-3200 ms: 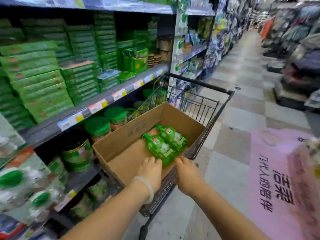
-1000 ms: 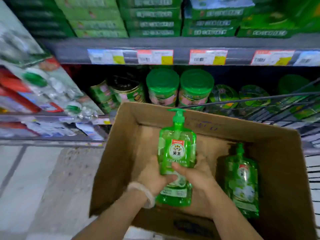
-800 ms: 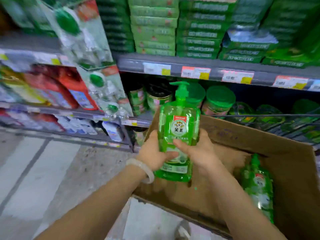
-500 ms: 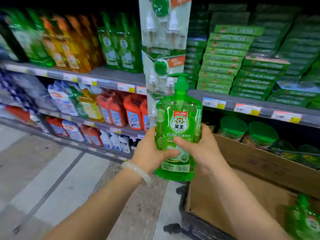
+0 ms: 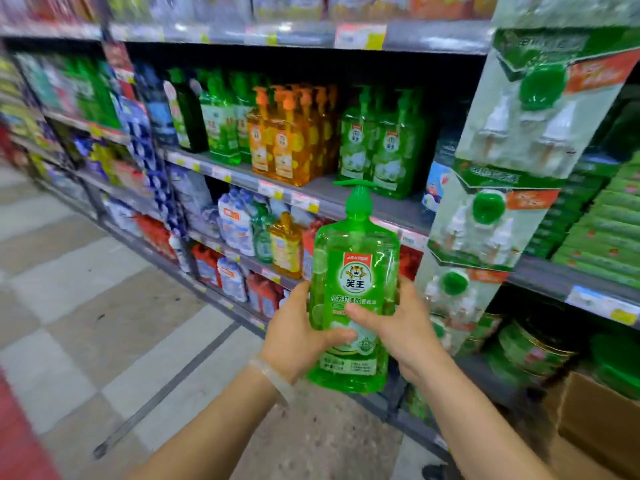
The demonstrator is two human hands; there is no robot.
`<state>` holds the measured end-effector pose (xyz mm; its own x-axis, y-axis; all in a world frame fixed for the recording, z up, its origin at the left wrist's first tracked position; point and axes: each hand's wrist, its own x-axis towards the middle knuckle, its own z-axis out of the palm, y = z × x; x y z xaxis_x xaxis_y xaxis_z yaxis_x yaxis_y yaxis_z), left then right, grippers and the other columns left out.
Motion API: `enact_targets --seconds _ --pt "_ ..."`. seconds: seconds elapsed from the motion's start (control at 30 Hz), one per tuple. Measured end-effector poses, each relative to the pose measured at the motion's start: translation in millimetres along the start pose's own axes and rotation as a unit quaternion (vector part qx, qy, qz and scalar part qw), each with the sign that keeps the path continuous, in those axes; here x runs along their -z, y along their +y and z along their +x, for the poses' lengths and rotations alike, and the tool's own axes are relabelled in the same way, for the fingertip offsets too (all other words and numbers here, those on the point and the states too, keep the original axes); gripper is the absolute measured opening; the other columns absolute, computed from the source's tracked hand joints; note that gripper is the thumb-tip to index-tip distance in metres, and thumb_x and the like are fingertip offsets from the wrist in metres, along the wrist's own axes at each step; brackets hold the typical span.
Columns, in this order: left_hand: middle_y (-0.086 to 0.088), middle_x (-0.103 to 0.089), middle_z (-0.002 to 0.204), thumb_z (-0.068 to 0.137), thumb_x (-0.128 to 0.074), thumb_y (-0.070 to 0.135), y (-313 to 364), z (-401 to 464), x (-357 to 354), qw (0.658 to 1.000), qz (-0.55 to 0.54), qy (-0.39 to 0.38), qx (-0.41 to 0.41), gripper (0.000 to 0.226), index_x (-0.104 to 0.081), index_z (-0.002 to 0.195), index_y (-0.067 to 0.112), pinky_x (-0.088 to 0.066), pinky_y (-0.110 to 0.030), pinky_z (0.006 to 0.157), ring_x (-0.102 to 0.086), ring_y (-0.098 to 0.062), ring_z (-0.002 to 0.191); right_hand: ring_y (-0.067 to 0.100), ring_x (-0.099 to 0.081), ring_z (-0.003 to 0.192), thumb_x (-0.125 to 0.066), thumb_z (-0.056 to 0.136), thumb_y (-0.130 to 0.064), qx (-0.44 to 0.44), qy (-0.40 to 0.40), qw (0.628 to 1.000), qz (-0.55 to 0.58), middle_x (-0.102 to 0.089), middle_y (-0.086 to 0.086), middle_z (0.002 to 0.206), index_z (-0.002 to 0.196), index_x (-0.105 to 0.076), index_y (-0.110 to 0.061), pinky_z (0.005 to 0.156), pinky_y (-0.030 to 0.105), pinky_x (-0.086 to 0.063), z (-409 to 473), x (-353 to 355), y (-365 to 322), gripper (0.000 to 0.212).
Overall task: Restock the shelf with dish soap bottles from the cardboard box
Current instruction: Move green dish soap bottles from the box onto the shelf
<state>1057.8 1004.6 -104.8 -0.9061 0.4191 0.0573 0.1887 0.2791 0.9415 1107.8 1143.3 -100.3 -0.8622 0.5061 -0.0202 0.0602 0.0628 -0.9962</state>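
Note:
I hold a green dish soap bottle (image 5: 353, 282) with a pump top upright in front of me, label facing me. My left hand (image 5: 298, 332) grips its left side and my right hand (image 5: 398, 327) grips its right side. Behind it runs the grey shelf (image 5: 325, 188) with matching green pump bottles (image 5: 381, 147) standing next to orange ones (image 5: 287, 140). Only a corner of the cardboard box (image 5: 595, 420) shows at the lower right; its inside is out of view.
A hanging strip of green refill packs (image 5: 512, 161) hangs just right of the bottle. Lower shelves hold blue, white and red pouches (image 5: 235, 237). Green boxes (image 5: 595, 230) and round tins (image 5: 533, 351) fill the right bay. Tiled aisle floor (image 5: 104, 306) lies to the left.
I lifted the bottle out of the box with both hands and turned left toward the soap shelf. The box has slid to the lower right edge of view.

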Motion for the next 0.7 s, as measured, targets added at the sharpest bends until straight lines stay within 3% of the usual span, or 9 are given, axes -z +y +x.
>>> enact_targets --seconds 0.07,0.17,0.27,0.4,0.5,0.57,0.63,0.7 --pt "0.011 -0.070 0.103 0.044 -0.086 0.038 -10 23 13 1.000 0.004 0.010 0.004 0.082 -0.053 0.118 0.023 -0.055 -0.032 0.085 -0.067 -0.001 0.089 0.023 -0.068 0.094 -0.085 0.059 -0.007 0.008 -0.003 1.000 0.006 -0.069 0.004 0.103 0.112 -0.049 -0.020 0.088 0.051 -0.053 24 -18 2 0.066" --pt "0.021 -0.065 0.097 0.057 -0.089 0.016 -18 71 29 1.000 0.014 0.020 -0.007 0.069 -0.051 0.113 0.028 -0.050 -0.009 0.077 -0.061 0.017 0.080 0.019 -0.067 0.093 -0.084 0.061 -0.005 0.024 -0.005 1.000 0.005 -0.068 0.000 0.100 0.111 -0.046 -0.022 0.088 0.048 -0.053 69 -41 -5 0.065" --pt "0.026 -0.063 0.096 0.059 -0.088 0.017 -15 131 41 0.999 0.027 0.028 -0.033 0.064 -0.049 0.106 0.038 -0.052 -0.020 0.085 -0.061 0.012 0.088 0.014 -0.065 0.090 -0.084 0.061 -0.005 0.049 0.002 0.999 0.009 -0.066 -0.003 0.098 0.111 -0.046 -0.022 0.085 0.041 -0.053 125 -54 -22 0.065" --pt "0.024 -0.062 0.104 0.063 -0.086 0.018 0 211 54 0.997 0.022 0.024 -0.067 0.068 -0.046 0.116 0.032 -0.051 -0.018 0.084 -0.059 0.012 0.095 0.003 -0.061 0.088 -0.084 0.062 -0.006 0.077 0.009 0.997 0.011 -0.061 -0.013 0.096 0.112 -0.042 -0.025 0.079 0.028 -0.051 197 -66 -49 0.068" --pt "0.016 -0.064 0.113 0.063 -0.086 0.016 7 266 57 0.995 0.010 0.026 -0.097 0.077 -0.045 0.127 0.024 -0.052 -0.032 0.091 -0.062 -0.002 0.104 0.010 -0.061 0.099 -0.086 0.059 -0.010 0.105 0.032 0.994 0.004 -0.062 -0.007 0.107 0.122 -0.042 -0.021 0.087 0.034 -0.051 245 -70 -62 0.078" --pt "0.020 -0.061 0.113 0.063 -0.086 0.015 9 295 56 0.993 0.007 0.031 -0.115 0.080 -0.042 0.129 0.024 -0.051 -0.026 0.092 -0.060 0.002 0.105 0.004 -0.062 0.098 -0.086 0.059 -0.007 0.114 0.043 0.992 0.012 -0.062 -0.004 0.110 0.127 -0.040 -0.017 0.088 0.030 -0.053 271 -71 -68 0.082" --pt "0.025 -0.056 0.111 0.062 -0.086 0.015 13 322 56 0.991 0.007 0.035 -0.130 0.080 -0.040 0.126 0.027 -0.048 -0.012 0.087 -0.056 0.012 0.101 -0.014 -0.060 0.085 -0.084 0.060 -0.003 0.130 0.052 0.990 0.017 -0.060 -0.011 0.103 0.124 -0.039 -0.016 0.078 0.012 -0.052 294 -72 -73 0.079" --pt "0.019 -0.058 0.113 0.061 -0.087 0.014 14 349 55 0.990 0.011 0.037 -0.139 0.083 -0.040 0.129 0.022 -0.047 -0.015 0.089 -0.058 0.005 0.103 -0.013 -0.061 0.085 -0.084 0.061 -0.001 0.142 0.061 0.988 0.012 -0.060 -0.010 0.104 0.125 -0.038 -0.015 0.080 0.012 -0.052 317 -74 -75 0.080"
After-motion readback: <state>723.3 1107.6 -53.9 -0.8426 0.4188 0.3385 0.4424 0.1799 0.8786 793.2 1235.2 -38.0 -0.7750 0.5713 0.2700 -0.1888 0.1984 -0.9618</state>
